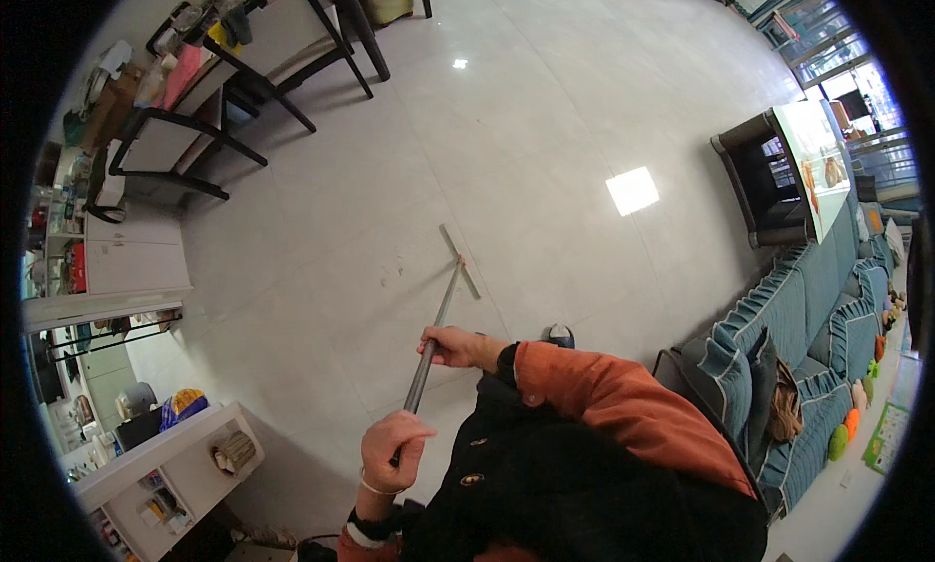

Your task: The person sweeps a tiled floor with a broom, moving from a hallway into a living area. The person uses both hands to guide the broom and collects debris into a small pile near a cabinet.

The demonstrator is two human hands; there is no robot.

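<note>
A long-handled floor squeegee (443, 299) slants away from me, and its thin straight head (462, 261) rests on the pale tiled floor. My left hand (398, 445) is wrapped around the top end of the pole, close to my body. Further down the pole, my right hand (451, 346) grips it with the fingers curled around. Small bits of debris (391, 273) lie on the tiles just left of the head. The tip of a shoe (561, 335) shows beyond my right sleeve.
Dark-framed chairs (292, 40) stand by a cluttered table at upper left. A white cabinet (135, 255) and an open shelf unit (212, 467) line the left side. Along the right are a blue ruffled sofa (774, 306) and a dark side table with a glossy top (814, 160).
</note>
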